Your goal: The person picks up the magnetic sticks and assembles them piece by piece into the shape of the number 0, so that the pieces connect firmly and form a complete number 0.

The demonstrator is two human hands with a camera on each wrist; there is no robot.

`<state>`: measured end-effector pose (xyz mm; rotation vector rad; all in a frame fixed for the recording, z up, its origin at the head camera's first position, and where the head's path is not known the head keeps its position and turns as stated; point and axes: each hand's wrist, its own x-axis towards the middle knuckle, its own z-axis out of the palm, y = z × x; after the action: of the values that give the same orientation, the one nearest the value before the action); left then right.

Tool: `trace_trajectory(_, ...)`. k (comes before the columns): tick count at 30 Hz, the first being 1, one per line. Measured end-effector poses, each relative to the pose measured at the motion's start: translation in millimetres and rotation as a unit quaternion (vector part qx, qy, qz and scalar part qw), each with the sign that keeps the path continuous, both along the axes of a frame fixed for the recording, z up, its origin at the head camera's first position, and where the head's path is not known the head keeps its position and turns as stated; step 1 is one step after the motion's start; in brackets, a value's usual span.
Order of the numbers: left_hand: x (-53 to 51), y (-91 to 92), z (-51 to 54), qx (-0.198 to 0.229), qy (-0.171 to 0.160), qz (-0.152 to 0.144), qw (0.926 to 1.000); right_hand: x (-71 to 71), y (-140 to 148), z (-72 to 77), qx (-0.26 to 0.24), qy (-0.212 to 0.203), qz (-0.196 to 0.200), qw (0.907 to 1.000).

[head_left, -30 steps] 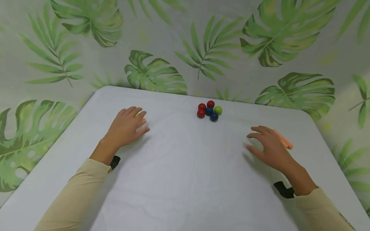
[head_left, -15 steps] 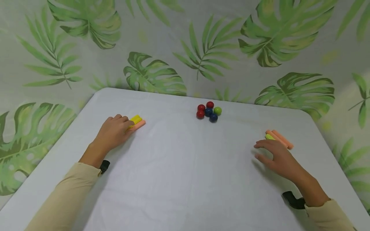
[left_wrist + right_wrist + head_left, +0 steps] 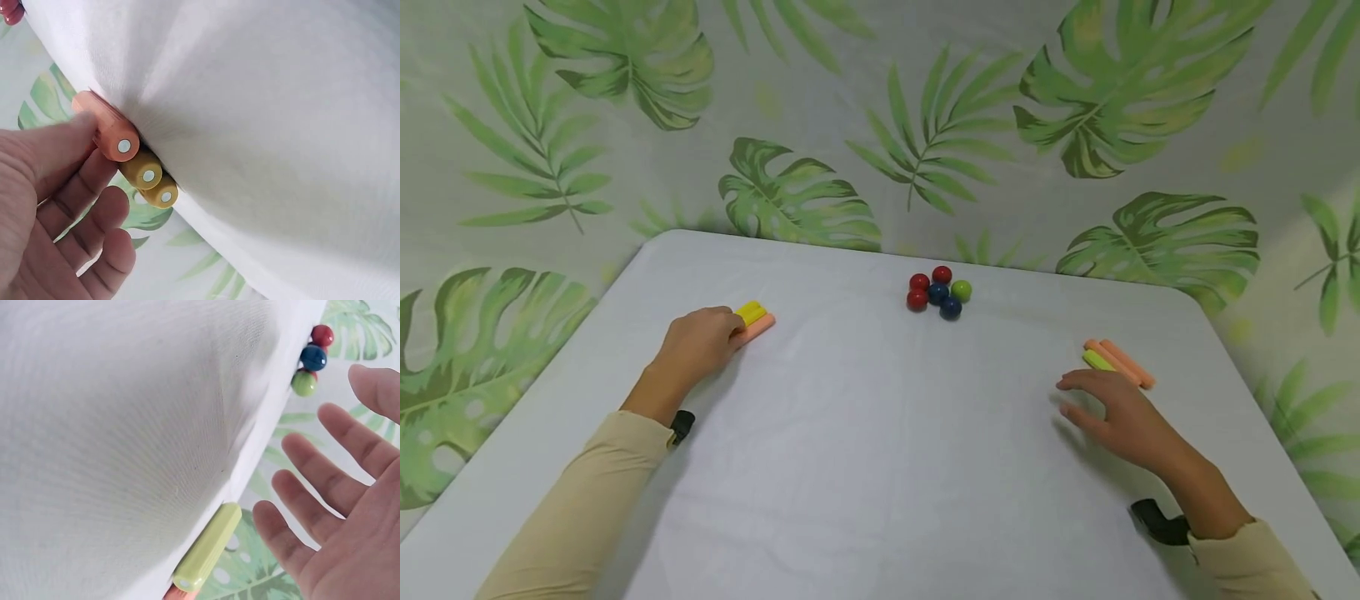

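At the table's left, my left hand (image 3: 700, 340) pinches an orange magnetic stick (image 3: 115, 134) between thumb and index finger. The stick has a silvery disc in its end. Two yellow sticks (image 3: 149, 172) lie side by side against it, and the other fingers curl loosely near them. My right hand (image 3: 1123, 417) hovers at the right, fingers apart and holding nothing. Just beyond it lie a lime-green stick (image 3: 1099, 360) and two orange sticks (image 3: 1127, 363); the hand partly hides them in the head view.
A cluster of glossy balls sits near the table's far edge: three red (image 3: 917, 300), two dark blue (image 3: 951, 308) and one green (image 3: 961, 290). A white cloth (image 3: 880, 433) covers the table. Leaf-patterned fabric (image 3: 820, 100) hangs behind it.
My left hand has drawn back from above the left sticks, and its thumb and index finger have closed on the orange one. The right hand has shifted nearer me, uncovering the right sticks.
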<state>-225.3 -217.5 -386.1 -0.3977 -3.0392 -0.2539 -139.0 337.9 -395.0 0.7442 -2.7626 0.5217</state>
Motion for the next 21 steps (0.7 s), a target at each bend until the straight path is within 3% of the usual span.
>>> trace_trajectory(5,-1.4,0.8,-0.5,-0.015,-0.025,-0.007,0.9995,0.4,0,-1.6,-0.006,-0.002,0.008,0.9999)
trace_trajectory(13,-1.1,2.3,-4.3,-0.014,-0.007,-0.036,0.9992,1.9,1,1.6,-0.003,0.010,0.020,0.9998)
trace_trajectory(21,-9.2,16.5,-5.8,0.045,-0.049,-0.074,0.9950,0.1,7,7.6,-0.017,-0.013,-0.003,0.9998)
